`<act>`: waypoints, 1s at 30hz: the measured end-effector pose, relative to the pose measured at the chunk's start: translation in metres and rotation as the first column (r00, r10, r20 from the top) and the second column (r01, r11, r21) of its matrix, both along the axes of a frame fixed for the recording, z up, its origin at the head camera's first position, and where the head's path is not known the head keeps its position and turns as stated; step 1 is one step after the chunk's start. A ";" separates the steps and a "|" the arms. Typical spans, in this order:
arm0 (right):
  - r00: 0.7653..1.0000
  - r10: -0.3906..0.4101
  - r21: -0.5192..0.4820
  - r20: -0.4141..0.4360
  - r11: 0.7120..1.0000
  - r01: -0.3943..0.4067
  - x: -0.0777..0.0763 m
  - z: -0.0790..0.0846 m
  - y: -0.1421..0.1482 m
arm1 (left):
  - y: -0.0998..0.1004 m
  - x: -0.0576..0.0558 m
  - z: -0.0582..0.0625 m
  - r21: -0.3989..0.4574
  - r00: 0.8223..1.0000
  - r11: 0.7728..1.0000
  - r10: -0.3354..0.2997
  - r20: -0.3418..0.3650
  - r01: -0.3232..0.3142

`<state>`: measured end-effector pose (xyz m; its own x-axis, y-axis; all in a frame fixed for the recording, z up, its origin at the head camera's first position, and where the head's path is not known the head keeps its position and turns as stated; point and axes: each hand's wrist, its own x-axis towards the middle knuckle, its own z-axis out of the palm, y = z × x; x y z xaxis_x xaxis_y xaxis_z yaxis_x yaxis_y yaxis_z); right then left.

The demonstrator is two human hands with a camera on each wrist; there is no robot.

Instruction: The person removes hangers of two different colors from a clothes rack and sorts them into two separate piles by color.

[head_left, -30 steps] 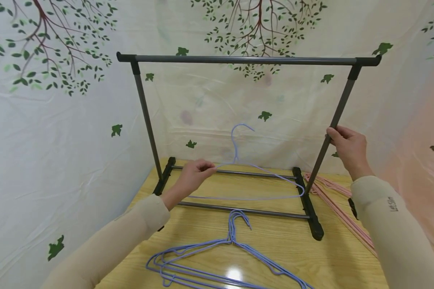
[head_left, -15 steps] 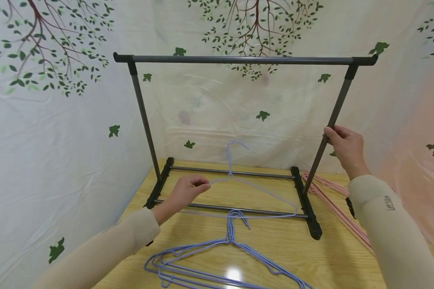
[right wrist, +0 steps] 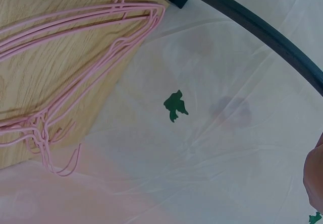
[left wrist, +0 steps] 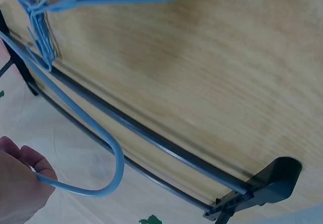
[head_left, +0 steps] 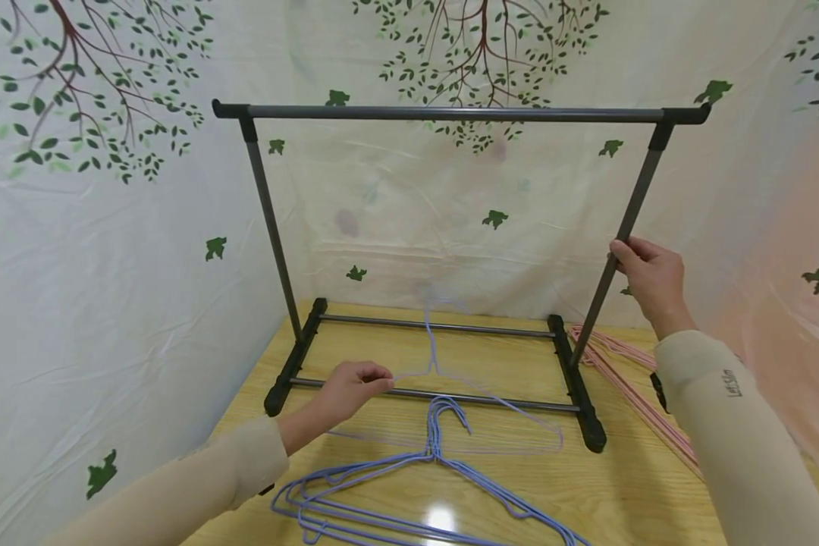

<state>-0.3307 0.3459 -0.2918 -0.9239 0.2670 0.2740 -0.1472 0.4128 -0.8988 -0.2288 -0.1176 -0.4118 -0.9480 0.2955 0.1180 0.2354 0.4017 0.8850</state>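
A thin blue clothes hanger is pinched at its left shoulder by my left hand. It is blurred in the head view, with its hook up and its lower bar over the table. In the left wrist view the hanger curves away from my left hand. My right hand grips the right post of a black garment rack, thumb on the near side. Only a sliver of the right hand shows in the right wrist view. A stack of blue hangers lies on the table in front.
Several pink hangers lie on the wooden table right of the rack; in the right wrist view the pink hangers reach the table edge. The rack's black feet stand on the table. A leaf-patterned cloth hangs behind.
My left hand has come down and toward me with the pinched hanger, from between the rack's posts to just above the blue stack. The right hand stays on the post.
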 end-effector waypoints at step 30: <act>1.000 0.005 0.001 0.003 1.000 -0.005 0.002 0.000 -0.001 | 0.003 0.042 -0.045 0.071 0.961 0.996 -0.067 0.267 0.050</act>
